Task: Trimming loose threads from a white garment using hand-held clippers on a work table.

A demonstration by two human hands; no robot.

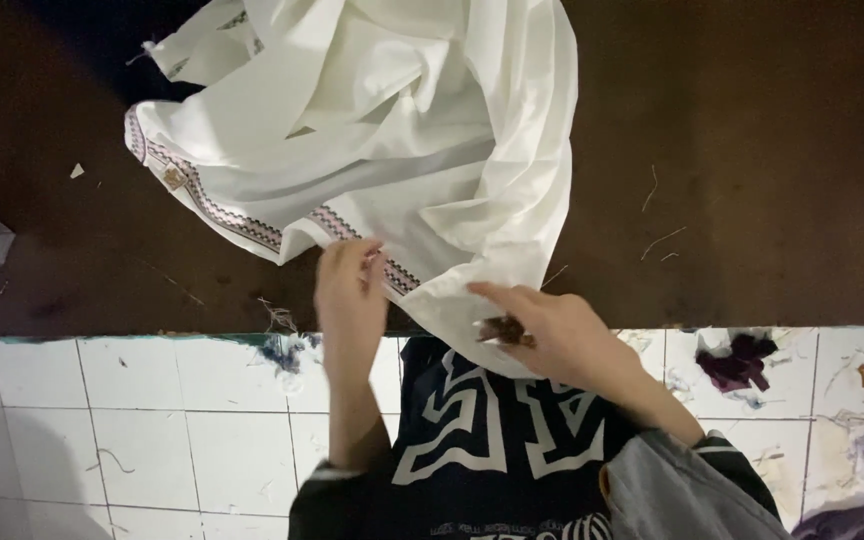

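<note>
On the dark tabletop [752,150], the white garment [382,120] lies bunched toward twelve o'clock, its patterned hem pinched taut in the left hand [349,290] grip, while the right hand [552,335] clamps a small dark tool against the cloth.

- The left hand [350,290] pinches the patterned trim [392,268] of a white garment [382,110]; the cloth spreads away beyond its fingers [364,250].
- The right hand [552,335] presses the garment's near edge, with a small dark object [504,328] under its fingers [497,295].
- The garment lies crumpled on a dark brown counter [752,150].
- Thread scraps [660,240] lie on the counter, well apart from the right fingers.
- Below both hands lies a white tiled floor [152,420] with cloth scraps [737,362].
</note>
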